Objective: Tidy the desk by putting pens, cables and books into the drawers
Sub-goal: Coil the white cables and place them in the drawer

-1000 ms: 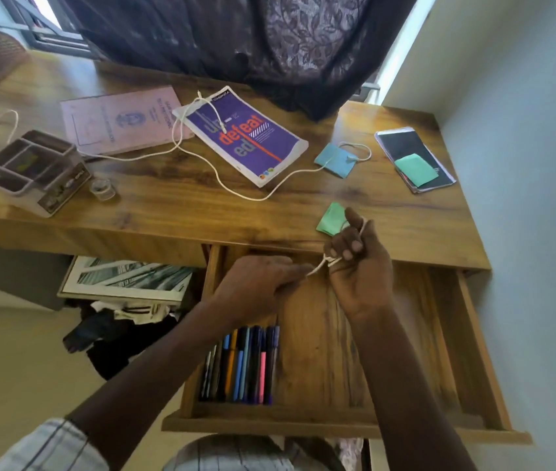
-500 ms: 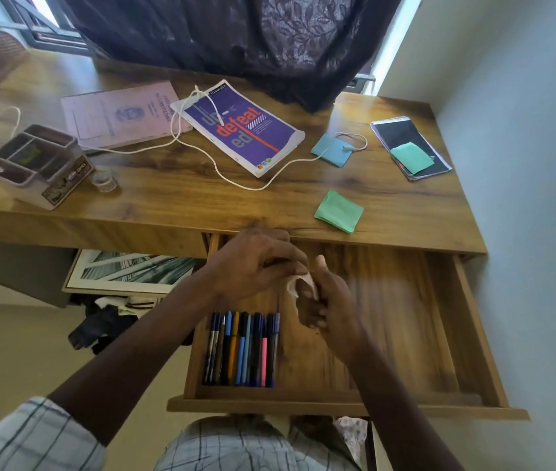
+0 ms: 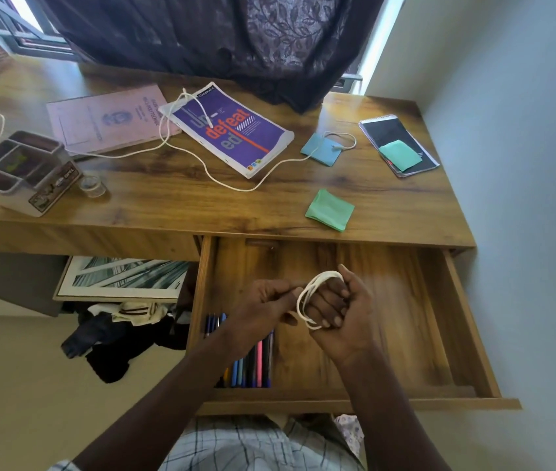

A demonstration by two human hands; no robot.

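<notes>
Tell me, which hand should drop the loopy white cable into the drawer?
Probably the right. The white cable is looped round the right hand, which is over bare wood in the open drawer. The left hand only pinches the cable's end, above the pens.

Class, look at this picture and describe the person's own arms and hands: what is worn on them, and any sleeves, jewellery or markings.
Both forearms are bare. The left hand and right hand wear no gloves; no ring, watch or bracelet shows. A pale checked sleeve edge appears at the left arm's upper end, matching the checked shirt.
</notes>
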